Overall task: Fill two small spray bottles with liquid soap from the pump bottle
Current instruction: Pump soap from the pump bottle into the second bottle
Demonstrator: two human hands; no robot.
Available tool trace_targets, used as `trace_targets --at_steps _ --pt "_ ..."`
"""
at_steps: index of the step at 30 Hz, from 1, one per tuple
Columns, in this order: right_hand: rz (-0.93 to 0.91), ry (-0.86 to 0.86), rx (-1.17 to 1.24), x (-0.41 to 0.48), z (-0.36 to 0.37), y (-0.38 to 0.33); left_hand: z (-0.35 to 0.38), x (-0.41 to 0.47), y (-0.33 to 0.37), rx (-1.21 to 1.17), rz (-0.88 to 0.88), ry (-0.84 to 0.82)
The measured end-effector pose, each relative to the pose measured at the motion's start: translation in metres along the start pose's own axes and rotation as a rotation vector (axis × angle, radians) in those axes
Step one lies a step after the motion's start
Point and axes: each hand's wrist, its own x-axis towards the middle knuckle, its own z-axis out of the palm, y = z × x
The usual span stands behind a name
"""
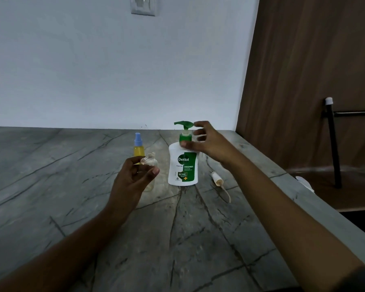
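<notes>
The pump bottle [183,165], white with a green label and green pump head, stood upright on the grey veined stone counter [51,186], and everything else is placed from it.

Just left of it, the left hand [135,178] held a clear, uncapped spray bottle [149,163]. Thumb and fingers were curled round its body, and its threaded neck tipped slightly toward the pump bottle. The bottle's lower part showed faintly below the hand.

Behind that hand and farther left of the pump bottle stood the second spray bottle [139,147]. It held yellow liquid, wore a blue spray cap, and was partly hidden by the left hand's fingers and the clear bottle.

At the pump bottle's right shoulder, the right hand [207,142] had its thumb against the green collar. Its blurred fingers curved near the back of the pump head, and it could not be told whether they had closed on the neck. This wrist crossed in front of the counter behind it.

A loose spray head with its dip tube [218,181] lay on the counter to the right of the pump bottle's base.

Behind the pump bottle rose a pale wall with a switch plate [143,6]. Far to its right were a brown wooden panel [303,70] and a black metal stand [333,144].
</notes>
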Motion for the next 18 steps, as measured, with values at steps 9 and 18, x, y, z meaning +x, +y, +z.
trace_targets --at_steps 9,18 --pt "0.036 -0.168 0.084 0.012 0.015 0.025 -0.006 0.027 0.024 -0.030 0.010 0.001" --pt "0.017 -0.263 0.082 -0.010 0.011 0.016 0.008 0.032 0.039 -0.046 0.085 0.009"
